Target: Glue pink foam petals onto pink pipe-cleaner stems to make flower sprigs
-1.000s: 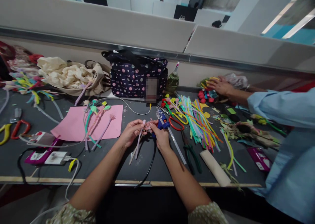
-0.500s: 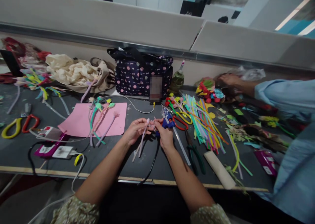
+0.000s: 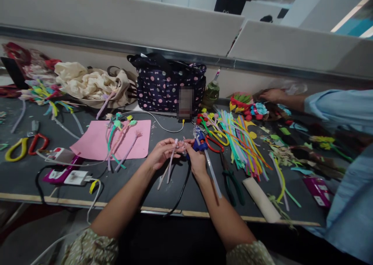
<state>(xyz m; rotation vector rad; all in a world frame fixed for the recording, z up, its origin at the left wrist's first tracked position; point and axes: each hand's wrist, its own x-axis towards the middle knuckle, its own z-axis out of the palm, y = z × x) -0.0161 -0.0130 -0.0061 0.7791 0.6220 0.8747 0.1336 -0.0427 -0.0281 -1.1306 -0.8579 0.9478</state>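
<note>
Hardly any change vs a sec ago; left hand (image 3: 159,155) & right hand (image 3: 196,159) still pinch-gripping the pink pipe cleaner (image 3: 171,158); twisting prob ongoing.

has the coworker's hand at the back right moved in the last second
Yes. The co-worker's hand has moved right and back, away from the spray bottle, off the colourful flower pile it was resting on.
</note>
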